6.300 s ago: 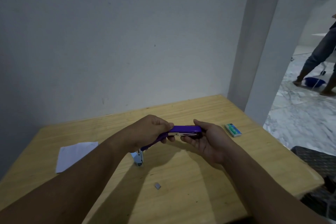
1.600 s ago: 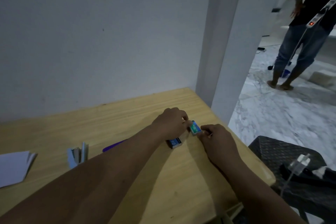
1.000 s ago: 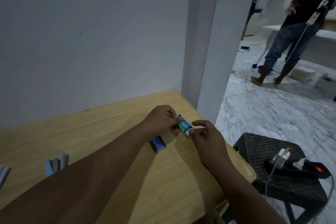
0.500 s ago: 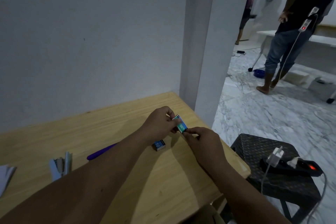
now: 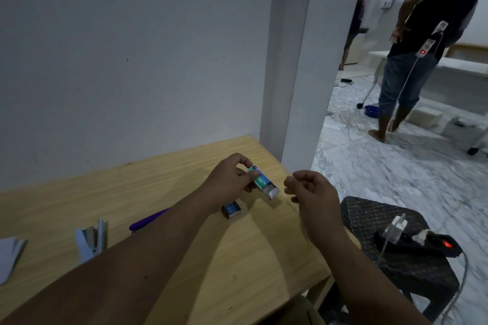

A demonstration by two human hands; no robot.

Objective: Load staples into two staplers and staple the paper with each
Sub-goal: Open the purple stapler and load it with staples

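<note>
Two staple boxes are in view: a green staple box (image 5: 261, 180) pinched between the thumb and fingers of the left hand (image 5: 232, 175), raised just above the bench (image 5: 184, 166), and a blue staple box (image 5: 232, 210) lying on the bench just below and left of it. The green box's inner tray is slid partly out toward the right hand (image 5: 309, 187). That hand sits just right of the tray, fingers curled together; whether they hold a staple strip cannot be told. The purple stapler (image 5: 149, 220) lies well left of the green box, the open grey-blue stapler (image 5: 92, 240) farther left, and the paper (image 5: 9, 250) beyond it at the frame edge. Judgement: the step is drawing staples. Keep the tray level so strips do not spill, steady the sleeve firmly, and lift one strip by its sides to avoid breaking it.
</note>
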